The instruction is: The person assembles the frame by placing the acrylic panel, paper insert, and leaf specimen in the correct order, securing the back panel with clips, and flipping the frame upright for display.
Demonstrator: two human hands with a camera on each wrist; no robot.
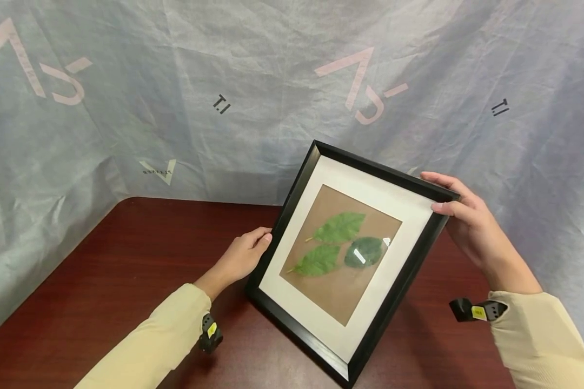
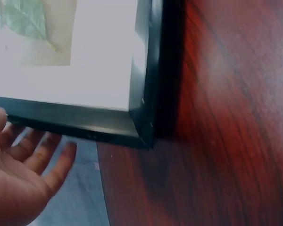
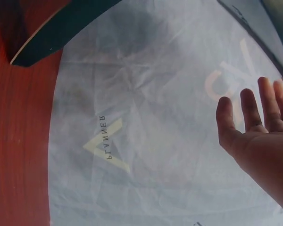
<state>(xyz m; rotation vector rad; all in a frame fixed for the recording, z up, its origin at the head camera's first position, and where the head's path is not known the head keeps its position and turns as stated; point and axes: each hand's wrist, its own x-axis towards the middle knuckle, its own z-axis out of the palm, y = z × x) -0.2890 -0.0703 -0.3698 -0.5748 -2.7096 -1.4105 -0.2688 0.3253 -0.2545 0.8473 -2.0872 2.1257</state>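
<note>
A black picture frame (image 1: pixel 338 292) with a white mat (image 1: pixel 292 289) is held tilted over the table in the head view. Behind its glass, two bright green leaves (image 1: pixel 339 228) and a darker rounded leaf (image 1: pixel 363 252) lie on a brown backing. My left hand (image 1: pixel 243 254) grips the left side, thumb at the front edge. At the upper right corner my right hand (image 1: pixel 472 227) pinches the frame, thumb in front and a finger behind. The left wrist view shows a frame corner (image 2: pixel 137 125) beside the left fingers. In the right wrist view, the right thumb is hidden.
A dark red wooden table (image 1: pixel 126 259) lies beneath the frame. Grey printed cloth (image 1: pixel 263 65) hangs behind the table and along its sides. A black wrist strap (image 1: pixel 211 335) is at the left cuff, another strap (image 1: pixel 477 312) at the right.
</note>
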